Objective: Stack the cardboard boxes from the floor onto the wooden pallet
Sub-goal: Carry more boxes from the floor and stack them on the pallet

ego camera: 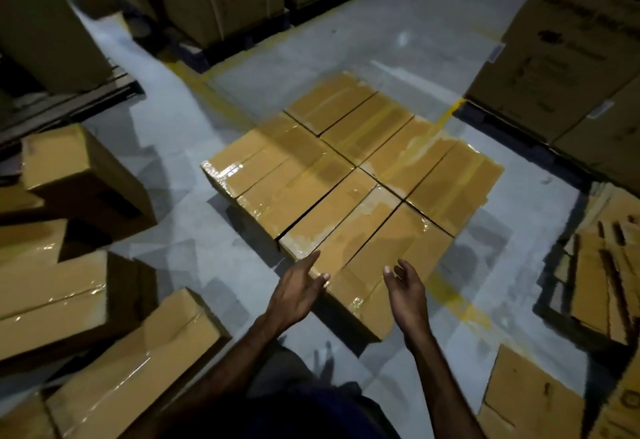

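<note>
A full flat layer of taped cardboard boxes [353, 175] sits packed edge to edge in the middle of the floor [346, 44], presumably on the pallet, though the wood itself is hidden beneath them. The left hand [298, 288] has its straight fingers against the near corner of the closest box; the right hand [405, 286] hovers just beside, fingers relaxed and apart, gripping nothing. So one tier looks done. Plenty left, though: loose boxes [86, 286] lie tumbled on the floor to the left, tilted and leaning on each other, waiting for a second tier.
</note>
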Action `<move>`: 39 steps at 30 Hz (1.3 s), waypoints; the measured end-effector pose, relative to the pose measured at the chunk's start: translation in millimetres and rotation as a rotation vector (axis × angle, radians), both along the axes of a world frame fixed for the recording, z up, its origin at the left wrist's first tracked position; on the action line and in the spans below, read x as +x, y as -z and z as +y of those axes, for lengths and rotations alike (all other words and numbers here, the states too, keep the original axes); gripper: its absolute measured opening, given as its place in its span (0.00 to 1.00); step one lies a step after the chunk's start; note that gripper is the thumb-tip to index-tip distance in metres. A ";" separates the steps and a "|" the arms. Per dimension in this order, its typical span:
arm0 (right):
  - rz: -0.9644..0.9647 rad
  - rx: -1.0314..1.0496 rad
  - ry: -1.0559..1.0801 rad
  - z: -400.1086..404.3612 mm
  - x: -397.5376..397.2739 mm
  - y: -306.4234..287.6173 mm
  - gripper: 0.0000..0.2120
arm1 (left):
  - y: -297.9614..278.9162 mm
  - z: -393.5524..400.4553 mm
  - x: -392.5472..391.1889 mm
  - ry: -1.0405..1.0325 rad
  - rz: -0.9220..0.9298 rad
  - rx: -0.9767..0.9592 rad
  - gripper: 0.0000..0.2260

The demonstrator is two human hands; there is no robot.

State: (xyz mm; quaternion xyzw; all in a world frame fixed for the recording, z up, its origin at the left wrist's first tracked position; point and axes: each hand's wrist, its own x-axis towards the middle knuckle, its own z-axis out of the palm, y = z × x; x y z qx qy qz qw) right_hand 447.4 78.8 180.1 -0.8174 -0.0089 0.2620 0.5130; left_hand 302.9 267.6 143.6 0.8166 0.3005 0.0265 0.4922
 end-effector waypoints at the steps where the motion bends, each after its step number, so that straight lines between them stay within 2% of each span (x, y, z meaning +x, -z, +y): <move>1: -0.004 0.000 -0.023 10.0 -0.2 -2.3 0.27 | -0.7 8.2 -4.2 -0.035 -0.001 -0.012 0.30; 15: -0.020 -0.099 -0.465 207.7 -21.4 -16.9 0.27 | 11.8 136.6 -77.1 -0.520 0.037 -0.109 0.27; 22: -0.021 -0.129 -0.631 297.0 -45.3 -6.5 0.28 | 18.6 192.2 -114.1 -0.637 0.050 -0.120 0.27; 30: -0.021 -0.129 -0.740 376.3 -44.2 -13.5 0.27 | 11.8 243.9 -122.4 -0.736 0.044 -0.103 0.27; 35: 0.004 -0.103 -0.844 437.8 -41.8 0.9 0.27 | 4.7 275.7 -123.7 -0.872 0.052 -0.102 0.27; 39: 0.031 -0.051 -1.006 501.4 -44.0 12.0 0.27 | -10.0 301.9 -132.5 -0.988 0.047 -0.057 0.30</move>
